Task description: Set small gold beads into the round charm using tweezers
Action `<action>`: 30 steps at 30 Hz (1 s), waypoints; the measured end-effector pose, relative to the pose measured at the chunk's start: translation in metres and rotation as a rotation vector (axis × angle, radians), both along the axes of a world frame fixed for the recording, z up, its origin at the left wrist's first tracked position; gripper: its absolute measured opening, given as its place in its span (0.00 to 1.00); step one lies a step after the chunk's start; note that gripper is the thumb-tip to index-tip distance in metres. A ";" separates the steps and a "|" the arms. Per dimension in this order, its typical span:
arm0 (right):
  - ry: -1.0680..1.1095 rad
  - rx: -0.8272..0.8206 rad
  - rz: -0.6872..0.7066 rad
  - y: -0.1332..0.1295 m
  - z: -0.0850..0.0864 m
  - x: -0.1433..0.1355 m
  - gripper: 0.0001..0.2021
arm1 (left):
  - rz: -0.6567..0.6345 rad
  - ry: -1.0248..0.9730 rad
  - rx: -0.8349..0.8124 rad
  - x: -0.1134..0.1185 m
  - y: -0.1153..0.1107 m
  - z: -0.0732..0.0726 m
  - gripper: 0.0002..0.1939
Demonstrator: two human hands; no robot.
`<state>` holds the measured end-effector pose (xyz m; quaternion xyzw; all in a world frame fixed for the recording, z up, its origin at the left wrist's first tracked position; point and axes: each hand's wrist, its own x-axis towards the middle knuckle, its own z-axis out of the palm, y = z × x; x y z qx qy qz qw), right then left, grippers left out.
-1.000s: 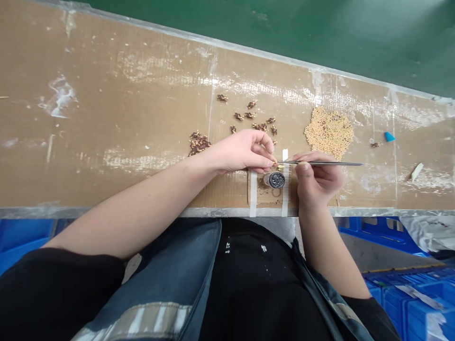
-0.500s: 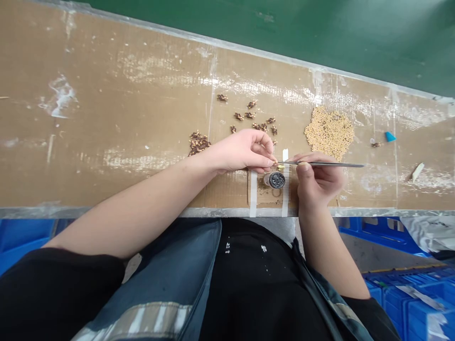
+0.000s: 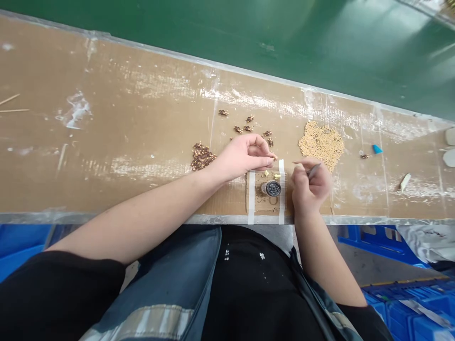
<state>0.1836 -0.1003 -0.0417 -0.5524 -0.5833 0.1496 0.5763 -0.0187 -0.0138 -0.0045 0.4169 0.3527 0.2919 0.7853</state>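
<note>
Thumb and index finger of my left hand (image 3: 245, 158) pinch a small brown-and-gold piece (image 3: 275, 158). My right hand (image 3: 311, 184) is closed around a thin metal tool (image 3: 313, 170), most of it hidden by the fingers. The two hands are apart, with the tool away from the pinched piece. Just below and between them, a small clear jar with a dark top (image 3: 273, 188) stands on a cardboard patch (image 3: 261, 204) edged by white tape. Tiny pale yellow bits (image 3: 277, 176) lie by the jar.
Left of my left hand is a heap of brown-and-gold pieces (image 3: 202, 157); several more (image 3: 248, 128) lie scattered beyond it. A pile of small yellow beads (image 3: 322, 142) spreads beyond my right hand. Further right are a blue cone-shaped bit (image 3: 377, 149) and a whitish scrap (image 3: 405, 182).
My right hand has drawn back slightly from my left, and the tool has turned from lying level to pointing more along the hand. The view has shifted a little.
</note>
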 end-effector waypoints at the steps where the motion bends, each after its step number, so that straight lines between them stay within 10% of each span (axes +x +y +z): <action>1: -0.074 -0.034 -0.025 -0.002 0.002 0.000 0.07 | 0.006 0.001 0.001 0.001 -0.001 -0.001 0.12; 30: -0.296 -0.222 0.087 -0.009 0.018 -0.005 0.18 | 0.007 -0.025 0.020 0.004 -0.001 -0.014 0.13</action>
